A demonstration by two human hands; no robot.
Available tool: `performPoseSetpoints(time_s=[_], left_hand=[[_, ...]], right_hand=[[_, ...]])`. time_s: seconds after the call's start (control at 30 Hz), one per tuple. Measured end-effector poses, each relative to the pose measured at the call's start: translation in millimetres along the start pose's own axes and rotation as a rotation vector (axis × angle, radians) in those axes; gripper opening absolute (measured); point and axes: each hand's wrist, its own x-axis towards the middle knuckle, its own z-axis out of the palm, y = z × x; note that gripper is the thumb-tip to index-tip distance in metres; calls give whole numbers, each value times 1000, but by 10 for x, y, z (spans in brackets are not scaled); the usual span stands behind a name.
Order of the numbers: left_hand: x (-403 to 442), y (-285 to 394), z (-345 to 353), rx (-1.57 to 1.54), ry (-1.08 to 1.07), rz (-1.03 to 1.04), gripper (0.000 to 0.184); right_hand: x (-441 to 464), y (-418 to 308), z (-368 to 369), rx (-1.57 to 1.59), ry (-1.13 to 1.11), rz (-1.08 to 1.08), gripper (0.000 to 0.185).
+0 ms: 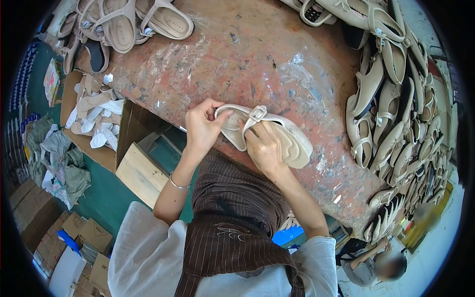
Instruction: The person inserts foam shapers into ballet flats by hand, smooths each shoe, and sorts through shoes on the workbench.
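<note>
A beige strap shoe (297,132) with a covered buckle (258,114) is held at the near edge of the worktable. My left hand (202,124) pinches the heel rim between thumb and fingers. Faint lettering shows on the insole beside the thumb. My right hand (267,148) reaches into the shoe opening near the strap, its fingers bent and pressed against the shoe. Its fingertips are partly hidden inside. Wavy ridges show on the pale surface at the toe end, right of my right hand.
The stained worktable (237,64) carries more beige shoes (166,20) at far left and a large pile of shoes (391,99) along the right. A cardboard box (123,128) of insole-shaped pieces (94,106) stands left, by a wooden board (141,173). Another person (366,267) is at lower right.
</note>
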Motion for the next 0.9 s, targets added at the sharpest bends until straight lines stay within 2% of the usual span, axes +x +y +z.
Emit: performPoseSetpoints(time_s=[0.07, 0.1, 0.23, 0.37, 0.47, 0.6, 0.63, 0.73, 0.83, 0.87, 0.9], left_hand=[[66, -24, -2, 2, 4, -3, 11], [86, -52, -2, 24, 12, 64, 9], [77, -39, 2, 48, 18, 73, 6], [77, -54, 8, 85, 22, 124, 7], [60, -54, -11, 119, 22, 146, 9], [78, -47, -23, 166, -7, 153, 10], [70, -36, -38, 162, -32, 122, 10], [-9, 41, -38, 247, 14, 184, 12], [-184, 143, -64, 362, 20, 253, 15], [-286, 62, -49, 362, 18, 305, 18], [-455, 130, -45, 405, -52, 217, 18]], right_hand=[[-12, 57, -49, 51, -67, -90, 31], [-5, 89, -76, 75, -96, -135, 34], [12, 160, -172, 57, -278, -177, 46], [-48, 183, -148, 58, -200, -268, 48], [53, 191, -156, 121, -358, -168, 51], [118, -53, -258, -135, -446, 0, 27], [90, -110, -321, -143, -268, -26, 17], [22, -105, -339, -234, -217, -18, 16], [24, 91, -412, -168, -213, -104, 23], [13, 150, -493, -148, -43, -54, 27], [-28, 224, -586, -122, 125, -5, 31]])
